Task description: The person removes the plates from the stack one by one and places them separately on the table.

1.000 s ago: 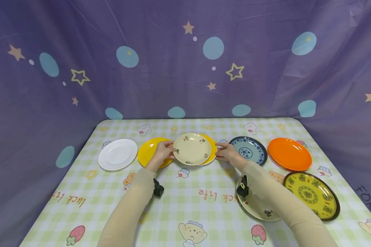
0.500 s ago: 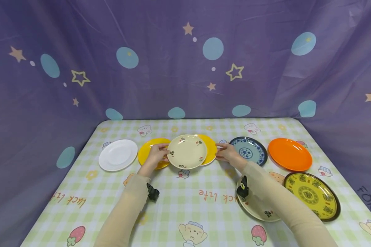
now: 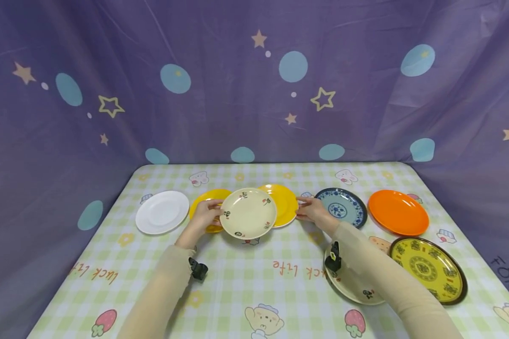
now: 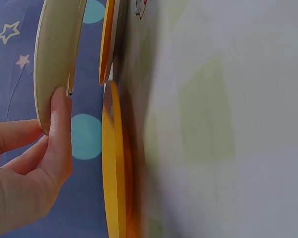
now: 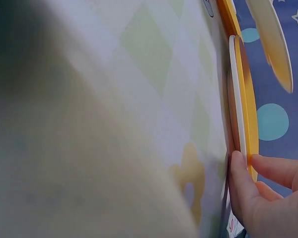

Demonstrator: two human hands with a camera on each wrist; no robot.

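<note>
My left hand [image 3: 204,216] pinches the left edge of a cream plate [image 3: 249,214] with small floral motifs. In the left wrist view, this cream plate [image 4: 53,59] is up off the table, thumb and fingers on its rim. Under the left hand lies a yellow plate [image 3: 213,194], partly covered. The second yellow plate [image 3: 285,203] sits to the right, overlapped by the cream one in the head view. My right hand [image 3: 316,212] pinches its right edge. Close up in the right wrist view, a white layer shows under the yellow rim [image 5: 249,99], between thumb and fingers.
A white plate [image 3: 162,212] lies at far left. On the right are a blue patterned plate [image 3: 341,207], an orange plate [image 3: 398,212] and a dark-rimmed yellow-green plate [image 3: 424,266]. Another cream plate [image 3: 358,287] lies partly under the right forearm. A checked cloth [image 3: 237,278] covers the table.
My left hand has carried the cream plate left and toward me, off the second yellow plate, which now shows more. The right hand has stayed at that yellow plate's edge.
</note>
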